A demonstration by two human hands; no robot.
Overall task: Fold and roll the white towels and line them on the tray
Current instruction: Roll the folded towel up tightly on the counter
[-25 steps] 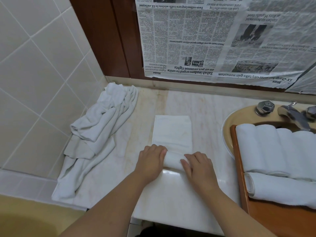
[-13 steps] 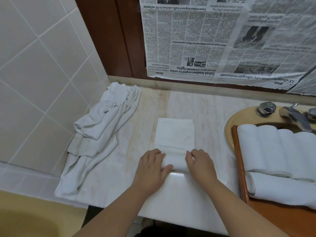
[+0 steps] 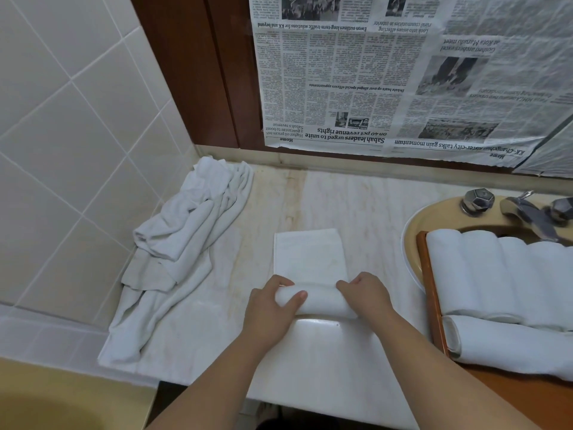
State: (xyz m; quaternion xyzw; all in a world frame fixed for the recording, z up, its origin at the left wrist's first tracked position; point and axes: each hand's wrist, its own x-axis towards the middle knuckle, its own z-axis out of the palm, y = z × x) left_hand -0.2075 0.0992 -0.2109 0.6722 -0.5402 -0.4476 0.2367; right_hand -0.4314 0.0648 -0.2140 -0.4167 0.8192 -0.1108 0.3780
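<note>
White towel [image 3: 310,259], folded into a narrow strip, lies on the marble counter [image 3: 372,206] directly in front of the person, with its near end wound into a roll and its far end flat on the stone. Left hand [image 3: 273,308] grips the left end of the roll: thumb laid across the top face, remaining fingers curled over the far side. Right hand [image 3: 366,296] grips the right end in like fashion, fingers curled over the roll and held close together. Both forearms enter from the bottom edge of the view. Loose towels [image 3: 183,240], unfolded and crumpled, are heaped at the left of the counter against the tiled wall [image 3: 62,119], well apart from the strip. Wooden tray [image 3: 434,293] sits at the right, resting partly over the basin [image 3: 415,225]. Rolled towels [image 3: 496,274] stand side by side on the tray, touching one another, and a further rolled towel [image 3: 508,349] lies crosswise along their near ends. Tap [image 3: 527,212] and its handles stand at the far rim of the basin. Newspaper sheets [image 3: 403,79] are fixed upside down to the surface behind the counter.
</note>
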